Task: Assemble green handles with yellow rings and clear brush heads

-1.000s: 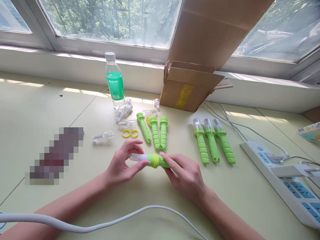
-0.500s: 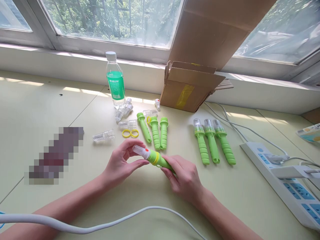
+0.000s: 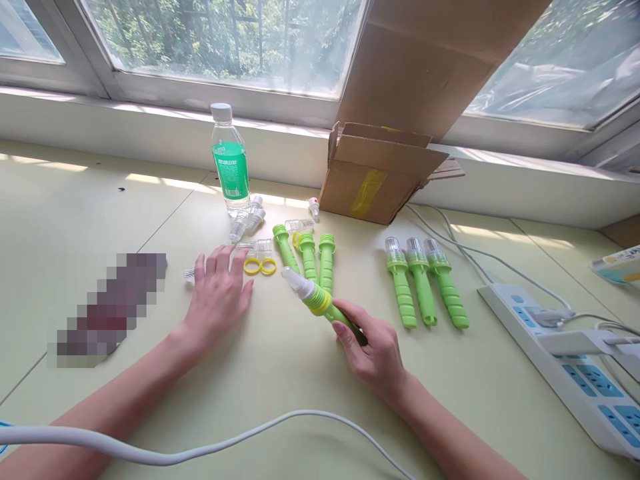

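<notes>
Gripping lime-green tubular plastic handle (image 3: 339, 315) low in right hand (image 3: 376, 353), likely sparing threads (image 3: 317, 301). Holding left hand (image 3: 218, 295) spread over clear tapered plastic cap (image 3: 189, 274).

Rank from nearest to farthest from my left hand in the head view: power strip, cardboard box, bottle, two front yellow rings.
1. Two front yellow rings, right of the left hand
2. Bottle, beyond the hand
3. Cardboard box, right of bottle
4. Power strip, far right

Cover (image 3: 191, 274) apparently beneath left fingers (image 3: 211, 265)
</notes>
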`<state>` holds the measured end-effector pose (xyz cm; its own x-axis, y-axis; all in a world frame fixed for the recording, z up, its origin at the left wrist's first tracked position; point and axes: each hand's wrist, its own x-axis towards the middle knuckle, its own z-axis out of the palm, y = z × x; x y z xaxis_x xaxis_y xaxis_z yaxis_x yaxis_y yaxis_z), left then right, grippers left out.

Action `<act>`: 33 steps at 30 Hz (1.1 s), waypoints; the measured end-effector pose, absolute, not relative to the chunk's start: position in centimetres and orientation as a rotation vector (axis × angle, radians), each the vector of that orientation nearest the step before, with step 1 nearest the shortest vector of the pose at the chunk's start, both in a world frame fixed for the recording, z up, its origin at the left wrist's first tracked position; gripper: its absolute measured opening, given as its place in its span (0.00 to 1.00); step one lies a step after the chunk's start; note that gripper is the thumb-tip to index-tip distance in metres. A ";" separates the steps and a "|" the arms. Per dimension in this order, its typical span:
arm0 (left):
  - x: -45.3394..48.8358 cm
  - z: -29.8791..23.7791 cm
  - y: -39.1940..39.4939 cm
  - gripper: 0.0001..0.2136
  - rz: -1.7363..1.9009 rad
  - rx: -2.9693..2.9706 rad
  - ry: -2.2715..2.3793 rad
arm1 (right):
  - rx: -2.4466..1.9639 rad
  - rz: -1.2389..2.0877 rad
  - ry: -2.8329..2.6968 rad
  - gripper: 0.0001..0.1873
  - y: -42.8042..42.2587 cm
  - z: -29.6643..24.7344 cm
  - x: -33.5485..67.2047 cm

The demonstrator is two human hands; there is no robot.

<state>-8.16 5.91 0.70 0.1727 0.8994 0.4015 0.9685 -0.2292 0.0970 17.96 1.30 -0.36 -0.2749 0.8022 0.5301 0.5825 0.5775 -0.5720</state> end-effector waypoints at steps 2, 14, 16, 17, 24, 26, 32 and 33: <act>-8.6 0.6 6.0 0.22 -0.359 -2.153 -1.879 | -1.104 0.333 -1.952 0.14 1.2 -0.3 18.0; -8.8 1.2 5.7 0.14 -0.703 -2.327 -1.536 | -1.122 0.334 -1.959 0.10 1.6 -0.3 17.8; -8.7 1.5 5.5 0.17 -0.884 -2.408 -1.413 | -1.104 0.337 -1.981 0.11 1.7 -0.3 17.8; -8.7 1.6 5.4 0.18 -0.953 -2.436 -1.342 | -1.094 0.341 -1.991 0.11 1.7 -0.3 17.8; -8.2 2.2 4.5 0.25 -0.930 -2.610 -0.954 | -1.003 0.274 -2.109 0.13 1.8 -0.3 17.7; -7.9 2.1 4.2 0.23 -0.903 -2.682 -0.867 | -0.973 0.228 -2.149 0.13 1.7 -0.3 17.5; -7.1 1.6 3.3 0.20 -0.890 -2.869 -0.716 | -0.923 0.199 -2.238 0.15 0.9 -0.3 17.0; -7.1 1.5 3.2 0.20 -0.858 -2.853 -0.678 | -0.923 0.207 -2.256 0.16 0.8 -0.3 17.0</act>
